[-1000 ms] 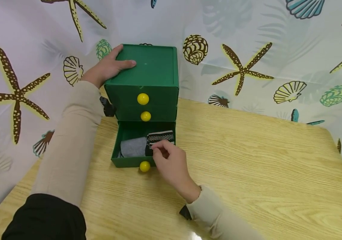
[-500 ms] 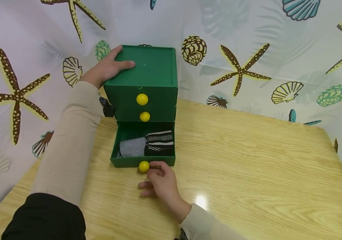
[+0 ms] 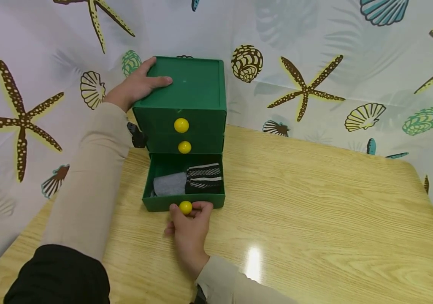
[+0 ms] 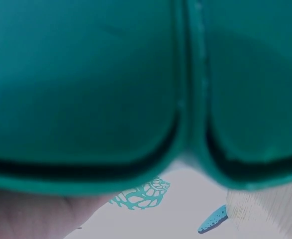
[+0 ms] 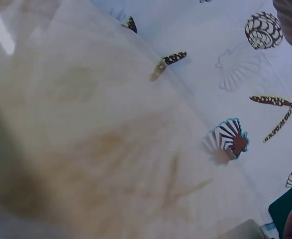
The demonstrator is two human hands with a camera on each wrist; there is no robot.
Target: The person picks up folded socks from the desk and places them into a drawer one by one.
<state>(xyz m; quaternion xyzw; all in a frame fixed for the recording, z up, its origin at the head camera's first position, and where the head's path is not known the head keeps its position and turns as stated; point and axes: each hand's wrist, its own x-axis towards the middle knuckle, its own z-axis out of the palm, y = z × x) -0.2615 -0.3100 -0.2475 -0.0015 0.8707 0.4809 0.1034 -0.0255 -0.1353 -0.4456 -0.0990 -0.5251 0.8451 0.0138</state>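
A green drawer cabinet [image 3: 190, 86] stands on the table with its bottom drawer [image 3: 163, 204] pulled out. My left hand [image 3: 134, 86] rests on the cabinet's top left edge, thumb lying on the top; its other fingers are mostly hidden. My right hand [image 3: 191, 236] holds the drawer's round yellow knob [image 3: 185, 207], thumb on the left and forefinger on the right. Inside the drawer, a grey folded cloth piece [image 3: 169, 184] lies left of a black-and-white patterned one [image 3: 204, 177]; both look like rolled socks. The left wrist view shows the green cabinet [image 4: 86, 99] close up.
Two more yellow knobs, an upper one [image 3: 181, 125] and a middle one [image 3: 184, 147], sit on the shut drawers. The wooden table [image 3: 315, 211] extends to the right. A white curtain [image 3: 209, 29] printed with shells and starfish hangs behind the cabinet.
My right hand has left the patterned cloth in the drawer, come down in front of it and taken hold of the knob. The left hand has stayed on the cabinet.
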